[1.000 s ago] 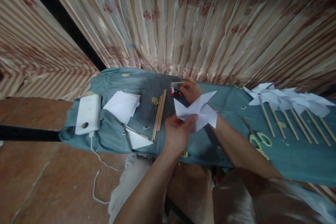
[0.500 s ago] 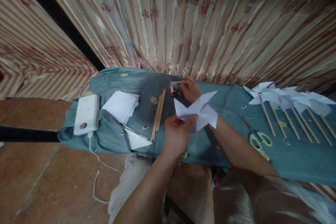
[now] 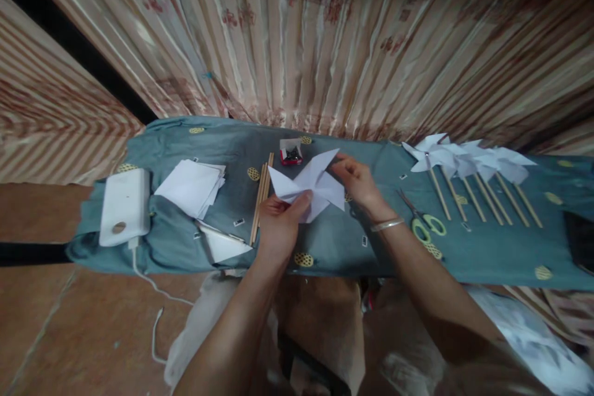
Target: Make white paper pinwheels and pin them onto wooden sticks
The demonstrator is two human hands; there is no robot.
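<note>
A white paper pinwheel [image 3: 320, 180] is pinched in my left hand [image 3: 281, 226], its thumb pressed on the middle of the folded paper. Just right of the pinwheel is my right hand [image 3: 357, 180], fingers drawn together by the upper right blade. Whatever lies between those fingertips is too small to make out. Beyond the pinwheel stands a small red and white box [image 3: 291, 152], its flap up and small dark pieces inside. Several wooden sticks [image 3: 260, 198] lie side by side, left of the pinwheel and partly behind my left hand.
At the left are a stack of white paper [image 3: 190, 189], a pen on a folded paper [image 3: 225, 242] and a white power bank [image 3: 125, 207] with a cable. Green-handled scissors [image 3: 424, 223] and several finished pinwheels on sticks [image 3: 464, 158] lie to the right on the green cloth [image 3: 334, 260].
My right hand has come back from the small box to the right side of the pinwheel. My left hand still holds the pinwheel. The view has shifted to the right.
</note>
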